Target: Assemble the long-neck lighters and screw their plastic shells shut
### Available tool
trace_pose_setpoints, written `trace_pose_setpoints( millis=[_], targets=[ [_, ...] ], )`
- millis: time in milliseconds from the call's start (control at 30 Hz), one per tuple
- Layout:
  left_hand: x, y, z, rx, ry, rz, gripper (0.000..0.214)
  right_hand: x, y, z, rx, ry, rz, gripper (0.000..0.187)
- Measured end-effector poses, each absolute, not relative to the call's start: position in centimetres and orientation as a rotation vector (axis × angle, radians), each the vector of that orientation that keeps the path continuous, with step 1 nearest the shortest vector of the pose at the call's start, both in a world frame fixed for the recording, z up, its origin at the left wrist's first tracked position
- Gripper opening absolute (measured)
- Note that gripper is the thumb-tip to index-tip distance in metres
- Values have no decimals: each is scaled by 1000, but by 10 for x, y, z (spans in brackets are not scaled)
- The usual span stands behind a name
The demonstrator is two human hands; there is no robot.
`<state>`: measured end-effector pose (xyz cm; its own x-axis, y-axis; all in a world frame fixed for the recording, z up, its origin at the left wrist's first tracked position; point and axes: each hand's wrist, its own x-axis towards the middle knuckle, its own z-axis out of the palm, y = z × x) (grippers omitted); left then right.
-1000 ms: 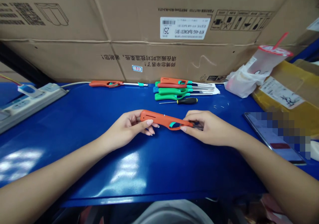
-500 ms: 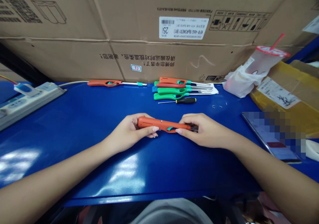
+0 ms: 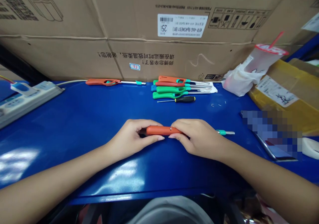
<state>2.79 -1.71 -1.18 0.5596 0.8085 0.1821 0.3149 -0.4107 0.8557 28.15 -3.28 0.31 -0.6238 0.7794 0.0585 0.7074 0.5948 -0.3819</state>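
Observation:
Between my two hands, low over the blue table, lies an orange long-nosed lighter [image 3: 160,130], roughly level. My left hand [image 3: 132,136] grips its butt end, thumb on the near side and fingers on the far side. Closed around its front part, my right hand [image 3: 199,137] hides the trigger area. The metal tip with a teal piece [image 3: 225,132] sticks out beyond the right hand. Further back is a pile of orange, green and blue lighters [image 3: 171,89], with a black-and-yellow screwdriver [image 3: 184,99] in front of it. Another orange lighter [image 3: 102,82] lies to their left.
A large cardboard box [image 3: 134,21] walls off the back. At left is a white power strip [image 3: 30,96]. On the right are a bagged cup [image 3: 261,61], a yellow-taped parcel [image 3: 296,101] and a phone [image 3: 264,139]. Small metal pins [image 3: 219,105] lie near the screwdriver.
My right hand has slid left along the lighter onto its body, exposing the tip at the right. The lighter has turned to show its narrow edge and shifted slightly right.

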Motion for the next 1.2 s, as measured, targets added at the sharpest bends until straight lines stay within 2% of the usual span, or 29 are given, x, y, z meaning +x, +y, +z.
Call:
trace_pose_setpoints(
  millis=[100,333,533,800,1067,1200],
  targets=[
    [23,-15,-9,2196,835,836,19,284,-31,3,-1200,-2606,506,19],
    [25,-23,-9,2462,625,968,23,278,-30,0,-1053,-2747,292,38],
    [27,-28,-9,2533,603,1024,23,276,-32,-2,-1025,-2719,206,43],
    [15,-11,-7,2514,634,1037,21,291,-24,9,-1185,-2683,360,35],
    [0,0,2,2549,654,1023,20,305,-16,15,-1145,-2721,368,44],
    [-1,1,5,2549,661,987,21,305,-16,17,-1154,-2703,484,36]
  ],
)
